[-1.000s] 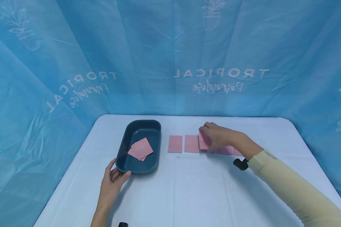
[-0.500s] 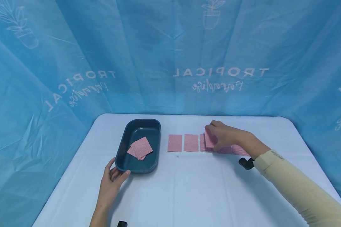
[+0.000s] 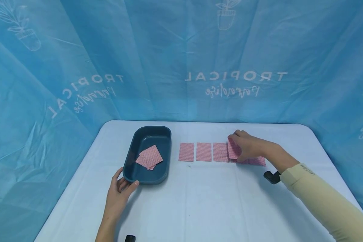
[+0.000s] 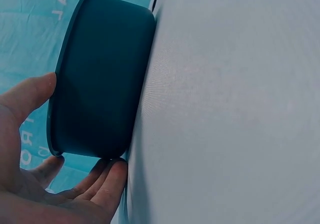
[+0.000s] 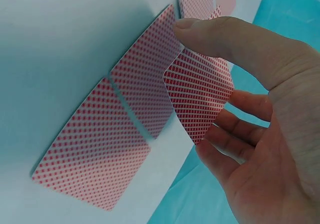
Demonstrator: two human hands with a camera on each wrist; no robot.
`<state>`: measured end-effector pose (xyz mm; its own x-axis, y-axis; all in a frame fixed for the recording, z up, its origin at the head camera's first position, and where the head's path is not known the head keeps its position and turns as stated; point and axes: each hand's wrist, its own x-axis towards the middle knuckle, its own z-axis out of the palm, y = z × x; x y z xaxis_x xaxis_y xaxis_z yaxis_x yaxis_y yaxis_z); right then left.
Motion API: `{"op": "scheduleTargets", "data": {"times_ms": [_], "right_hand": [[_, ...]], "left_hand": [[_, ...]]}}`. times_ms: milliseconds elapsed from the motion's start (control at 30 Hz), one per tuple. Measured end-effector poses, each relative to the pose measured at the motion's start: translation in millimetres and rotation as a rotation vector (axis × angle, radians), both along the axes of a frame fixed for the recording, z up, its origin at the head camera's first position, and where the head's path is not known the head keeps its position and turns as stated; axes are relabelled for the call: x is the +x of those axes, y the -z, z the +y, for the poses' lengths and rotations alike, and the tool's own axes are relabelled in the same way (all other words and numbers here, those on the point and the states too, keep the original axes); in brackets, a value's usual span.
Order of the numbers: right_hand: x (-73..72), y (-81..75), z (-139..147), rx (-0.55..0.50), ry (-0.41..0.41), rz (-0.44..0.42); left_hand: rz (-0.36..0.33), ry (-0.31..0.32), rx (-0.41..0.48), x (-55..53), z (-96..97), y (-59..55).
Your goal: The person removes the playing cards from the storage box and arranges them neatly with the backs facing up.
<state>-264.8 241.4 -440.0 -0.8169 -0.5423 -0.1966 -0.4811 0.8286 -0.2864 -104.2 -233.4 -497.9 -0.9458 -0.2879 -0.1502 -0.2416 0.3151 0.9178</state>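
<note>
My right hand [image 3: 248, 147] has shifted right, its pinched card [image 5: 200, 93] now over the fourth card [image 5: 142, 73] and the third card [image 3: 221, 152] uncovered, so work's reached the fourth; my left hand [image 3: 118, 194] grips the tray's [image 3: 154, 142] near end.

Cut off in head view: pale sleeve [image 3: 323, 200] at four o'clock, black object [image 3: 130, 238] at seven. Partly hidden behind right hand [image 3: 248, 145]: end pink card [image 3: 257, 162].

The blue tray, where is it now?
In the head view, the blue tray sits left of the card row on the white table, its near left corner held by the left hand.
</note>
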Motion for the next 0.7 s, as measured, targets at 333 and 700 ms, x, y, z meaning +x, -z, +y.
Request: {"op": "scheduleTargets", "data": {"times_ms": [333, 700], "right_hand": [[5.7, 5.0, 16.7, 0.021, 0.054, -0.019], [10.2, 4.3, 33.0, 0.027, 0.098, -0.046]], "left_hand": [[-0.020, -0.007, 0.000, -0.3, 0.7, -0.4], [-0.011, -0.002, 0.005, -1.3, -0.8, -1.6]]}}
